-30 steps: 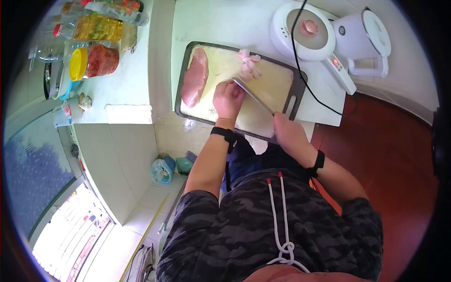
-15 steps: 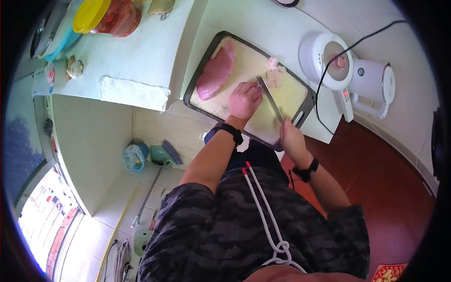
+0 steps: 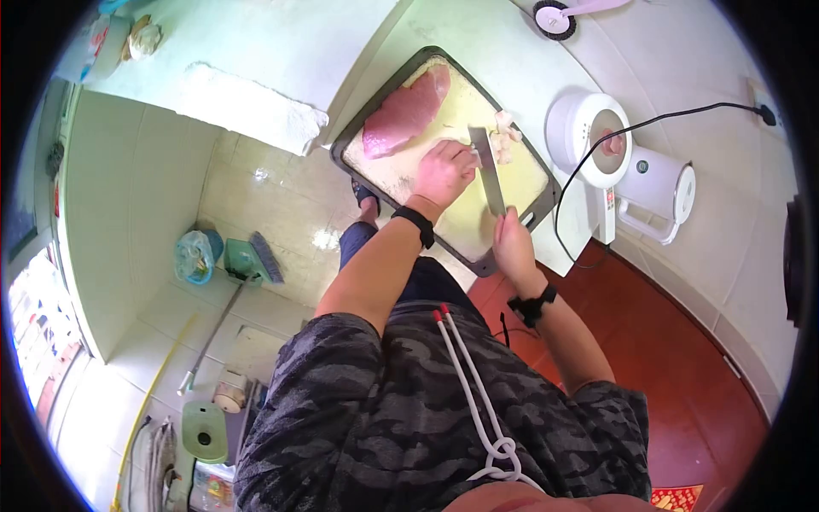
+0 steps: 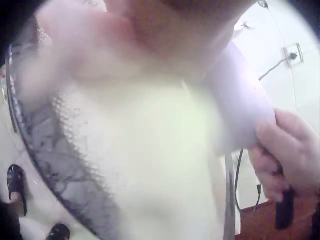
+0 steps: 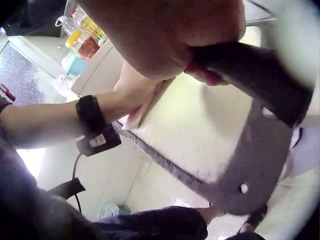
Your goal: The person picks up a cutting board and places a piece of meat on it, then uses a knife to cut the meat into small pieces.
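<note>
I see the right hand [image 3: 515,249] gripping a black-handled metal knife [image 3: 490,177]; the left hand [image 3: 444,174] curls alongside, its grasp unclear.

On the right side stands a white electric pot [image 3: 565,128], and just beside it a white kettle [image 3: 652,186]. A black cable [image 3: 721,105] crosses in front of the pot and reaches the wall socket [image 4: 294,53]. At the left, on the floor, I see a blue bin [image 3: 213,247] with a plastic bag [image 3: 193,258], and near it a green dustpan [image 3: 243,256] and a brush [image 3: 266,257]. Nearer, there is also a green tub [image 3: 201,421].
</note>
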Demonstrator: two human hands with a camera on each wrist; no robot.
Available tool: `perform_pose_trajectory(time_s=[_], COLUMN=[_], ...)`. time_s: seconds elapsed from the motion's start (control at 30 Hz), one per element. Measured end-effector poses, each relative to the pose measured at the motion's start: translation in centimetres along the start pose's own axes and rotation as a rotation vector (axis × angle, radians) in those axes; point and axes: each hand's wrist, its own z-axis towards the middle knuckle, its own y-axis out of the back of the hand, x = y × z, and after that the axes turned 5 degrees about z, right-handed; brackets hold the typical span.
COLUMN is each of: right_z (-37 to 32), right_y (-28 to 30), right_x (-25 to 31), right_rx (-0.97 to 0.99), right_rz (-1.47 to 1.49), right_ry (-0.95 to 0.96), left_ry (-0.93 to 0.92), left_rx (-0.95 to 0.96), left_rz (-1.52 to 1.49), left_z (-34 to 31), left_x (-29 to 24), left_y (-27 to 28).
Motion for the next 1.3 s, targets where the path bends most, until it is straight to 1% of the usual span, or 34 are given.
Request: perform_pose_trajectory(time_s=[0.03, 0.07, 0.13, 0.2, 0.27, 0.3, 0.37, 0.43, 0.47, 0.53, 0.57, 0.63, 0.67, 0.7, 0.77, 0.83, 0.9, 0.97, 1.03, 1.1, 1.23, 1.3], right_z=[-0.5, 0.6, 4.1, 7.7, 8.8, 8.7, 5.6, 1.1, -0.5, -2.2, -1.4, 2.3, 4.6, 5.9, 7.2, 6.8, 5.1, 3.4, 2.1, 1.1, 0.4, 0.1], right_y=[0.2, 0.1, 0.0, -0.2, -0.5, -0.3, -0.4, -0.2, 0.1, 0.5, 0.2, -0.2, -0.4, -0.6, 0.0, 0.2, 0.0, 0.1, 0.6, 1.3, 1.7, 1.7], right_x=[-0.3, -0.5, 0.9, 2.3, 3.3, 3.4, 2.1, -0.8, -1.5, -2.0, -2.0, -0.3, 0.6, 1.3, 2.0, 1.6, -0.2, -1.0, -0.7, -0.2, 0.7, 1.0], right_rx=[0.035, 0.034, -0.040, -0.118, -0.117, -0.111, -0.105, -0.025, -0.029, 0.054, 0.055, -0.058, -0.083, -0.107, -0.122, -0.130, -0.110, -0.136, -0.154, -0.154, -0.134, -0.087], right_rz=[0.009, 0.005, -0.019, -0.005, 0.008, 0.013, -0.006, -0.017, -0.025, -0.030, -0.027, 0.019, 0.026, 0.032, 0.047, 0.067, 0.039, 0.083, 0.128, 0.063, 0.020, -0.008], right_ry=[-0.038, -0.024, 0.095, 0.182, 0.183, 0.188, 0.177, 0.054, 0.055, -0.035, -0.031, 0.118, 0.152, 0.179, 0.172, 0.160, 0.117, 0.092, 0.068, 0.045, 0.082, 0.079], left_ry=[0.007, -0.015, -0.030, -0.112, -0.109, -0.099, -0.120, -0.067, -0.051, -0.069, -0.087, -0.103, -0.116, -0.115, -0.128, -0.126, -0.120, -0.122, -0.104, -0.077, -0.099, -0.095], left_rx=[-0.014, 0.002, 0.032, 0.019, 0.005, -0.015, 0.001, -0.047, -0.040, -0.020, 0.010, 0.007, 0.000, 0.007, 0.065, 0.059, 0.049, -0.020, -0.005, 0.016, 0.018, 0.037], left_rz=[0.001, -0.006, -0.008, 0.078, 0.091, 0.100, 0.095, 0.106, 0.101, 0.087, 0.078, 0.080, 0.079, 0.080, 0.115, 0.105, 0.098, 0.090, 0.090, 0.094, 0.110, 0.120], left_z=[-0.2, -0.2, -0.7, -0.5, -0.8, -0.9, -0.6, -0.8, -0.8, -0.9, -1.1, -1.0, -0.9, -1.4, -1.0, -1.2, -1.1, -1.0, -0.8, -0.9, -0.9, -0.9], left_x=[0.0, 0.2, 0.0, 0.1, 0.3, 0.1, 0.1, -0.2, -0.4, -0.2, -0.1, -0.1, 0.0, -0.1, 0.2, 0.1, 0.0, -0.5, -1.3, -1.4, -0.8, -0.7], left_y=[0.0, 0.1, 0.1, 0.0, -0.4, -0.2, 0.2, -0.2, -0.2, -0.1, 0.0, 0.0, 0.1, 0.2, 0.2, 0.4, 0.6, 0.7, 1.4, 1.5, 1.1, 1.0])
